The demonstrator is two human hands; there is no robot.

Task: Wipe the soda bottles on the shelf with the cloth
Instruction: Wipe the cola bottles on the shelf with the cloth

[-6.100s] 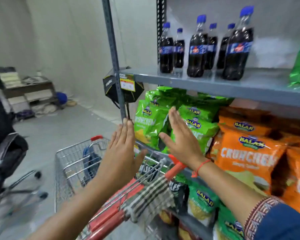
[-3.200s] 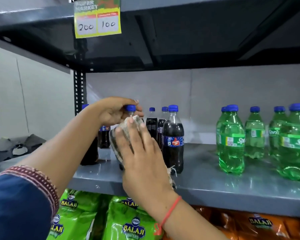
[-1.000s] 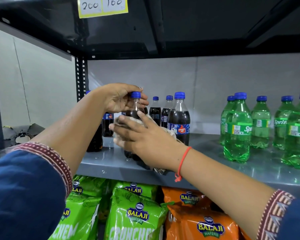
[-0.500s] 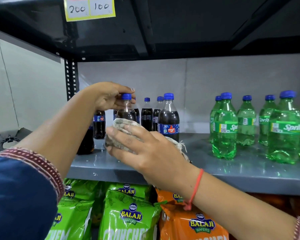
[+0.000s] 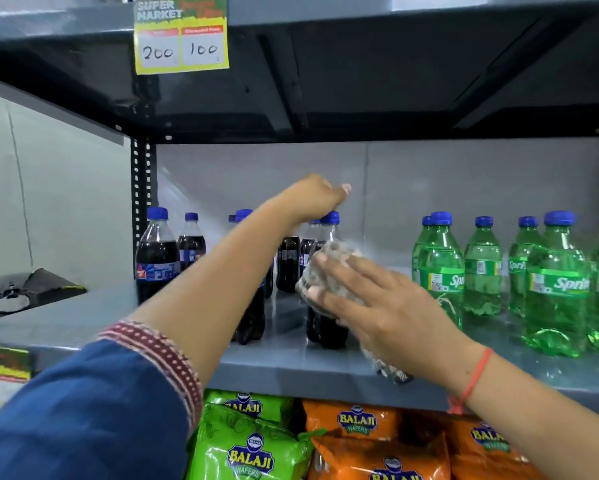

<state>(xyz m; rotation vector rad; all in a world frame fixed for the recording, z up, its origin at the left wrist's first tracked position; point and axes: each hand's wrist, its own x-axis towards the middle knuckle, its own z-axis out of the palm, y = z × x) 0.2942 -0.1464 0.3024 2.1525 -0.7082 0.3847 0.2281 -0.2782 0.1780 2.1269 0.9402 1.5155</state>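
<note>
Several dark cola bottles [image 5: 156,261] with blue caps stand at the left of the grey metal shelf [image 5: 284,362]. My left hand [image 5: 313,199] reaches over them and curls onto the blue cap of the front right cola bottle [image 5: 327,329]. My right hand [image 5: 377,303] presses a checked cloth [image 5: 336,271] flat against that bottle's side, with its fingers spread over the cloth. The cloth's tail hangs down past the shelf's front edge under my wrist. My left forearm hides part of another cola bottle.
Several green Sprite bottles [image 5: 556,289] stand on the right of the same shelf. A dark upper shelf [image 5: 360,81] with a yellow price tag [image 5: 181,36] hangs overhead. Green snack bags [image 5: 253,445] and orange snack bags [image 5: 377,455] fill the shelf below.
Both hands have shifted right, from one front cola bottle to the one beside it. The cloth went with my right hand and now covers this bottle's upper side.
</note>
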